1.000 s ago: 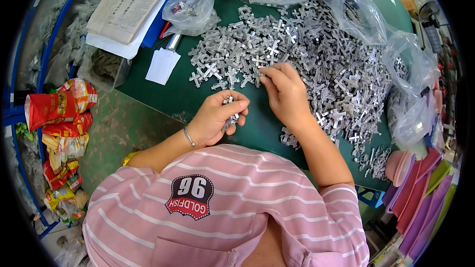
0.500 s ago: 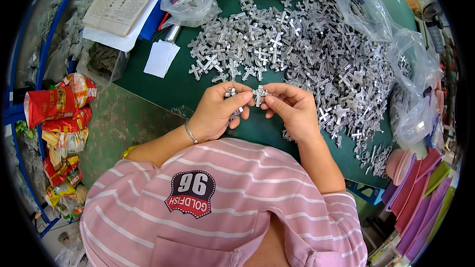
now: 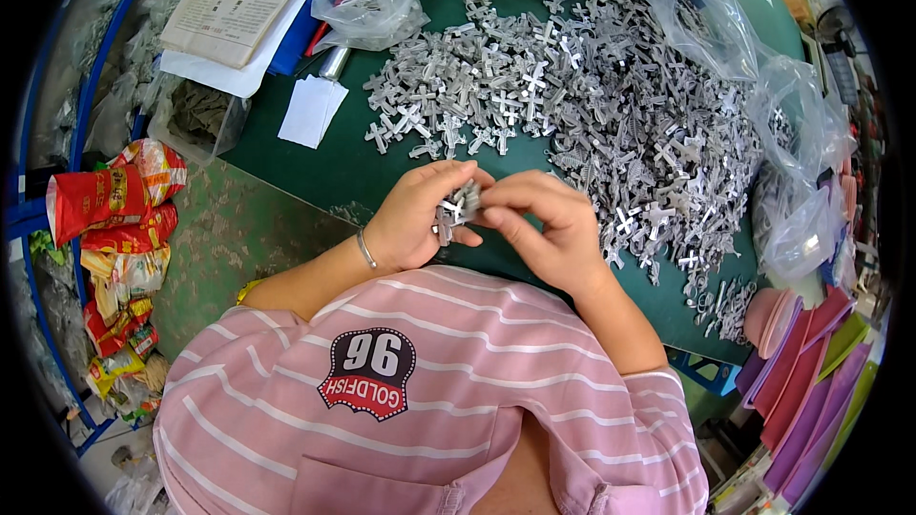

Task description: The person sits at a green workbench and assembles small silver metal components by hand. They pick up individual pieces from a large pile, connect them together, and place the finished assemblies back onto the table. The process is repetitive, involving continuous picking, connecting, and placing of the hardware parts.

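Observation:
Cupped in my left hand [image 3: 417, 215] are several small silver metal crosses [image 3: 448, 215], with its fingers closed around them. My right hand [image 3: 546, 227] comes in from the right, thumb and forefinger pinched together beside those pieces. Motion blurs the spot where its fingertips meet them, so whether a cross is in the pinch is hard to see. Beyond both hands a broad heap of loose silver crosses [image 3: 496, 76] is spread over the dark green table [image 3: 324, 167]. The heap looks darker toward the right.
Clear plastic bags [image 3: 706, 24] lie around the heap, and a knotted bag of pieces [image 3: 367, 5] stands at its far left. White paper slips [image 3: 312, 112] lie near printed sheets [image 3: 243, 0]. Small metal parts [image 3: 722, 308] and colored bins [image 3: 811, 372] are at right.
The single cross held up between both hands' fingertips is no longer there. My right hand has shifted slightly left and lower, to the pieces in my left palm, which shows more openly.

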Motion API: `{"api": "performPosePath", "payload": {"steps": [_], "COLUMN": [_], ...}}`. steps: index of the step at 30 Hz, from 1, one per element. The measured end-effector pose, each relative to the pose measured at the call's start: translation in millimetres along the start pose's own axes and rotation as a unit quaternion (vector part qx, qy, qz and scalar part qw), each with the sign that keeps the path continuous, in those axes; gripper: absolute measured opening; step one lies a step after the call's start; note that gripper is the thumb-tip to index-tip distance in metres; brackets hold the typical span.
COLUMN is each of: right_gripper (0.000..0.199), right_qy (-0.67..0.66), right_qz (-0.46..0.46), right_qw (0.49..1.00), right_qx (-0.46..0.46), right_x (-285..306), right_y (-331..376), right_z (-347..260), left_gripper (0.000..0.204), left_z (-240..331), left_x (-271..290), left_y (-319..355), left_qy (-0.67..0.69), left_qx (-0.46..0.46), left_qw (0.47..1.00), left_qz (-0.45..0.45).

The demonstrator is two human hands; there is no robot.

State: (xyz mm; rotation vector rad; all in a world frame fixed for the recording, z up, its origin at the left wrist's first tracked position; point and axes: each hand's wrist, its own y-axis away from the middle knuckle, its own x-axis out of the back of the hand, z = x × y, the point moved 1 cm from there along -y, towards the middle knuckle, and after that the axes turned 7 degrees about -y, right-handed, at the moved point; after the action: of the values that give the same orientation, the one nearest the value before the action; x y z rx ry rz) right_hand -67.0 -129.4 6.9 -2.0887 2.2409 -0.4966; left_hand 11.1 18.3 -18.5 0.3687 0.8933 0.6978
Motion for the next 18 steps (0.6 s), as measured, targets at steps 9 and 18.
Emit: {"api": "performPosePath", "payload": {"steps": [9, 18], "right_gripper": [0.014, 0.022], "right_qy": [0.398, 0.128], "right_qz": [0.051, 0.110], "right_qw": [0.916, 0.985], "right_qx": [-0.003, -0.025], "right_x": [1, 6], "right_y": [-23, -3], "right_z": [34, 21], "left_gripper": [0.014, 0.015], "left_z": [-4, -3], "left_x": [5, 7], "left_y": [-1, 1], "left_qy": [0.002, -0.034], "left_qx": [-0.002, -0.041], "left_qw": [1.000, 0.998], "left_qz": [-0.023, 0.032]}}
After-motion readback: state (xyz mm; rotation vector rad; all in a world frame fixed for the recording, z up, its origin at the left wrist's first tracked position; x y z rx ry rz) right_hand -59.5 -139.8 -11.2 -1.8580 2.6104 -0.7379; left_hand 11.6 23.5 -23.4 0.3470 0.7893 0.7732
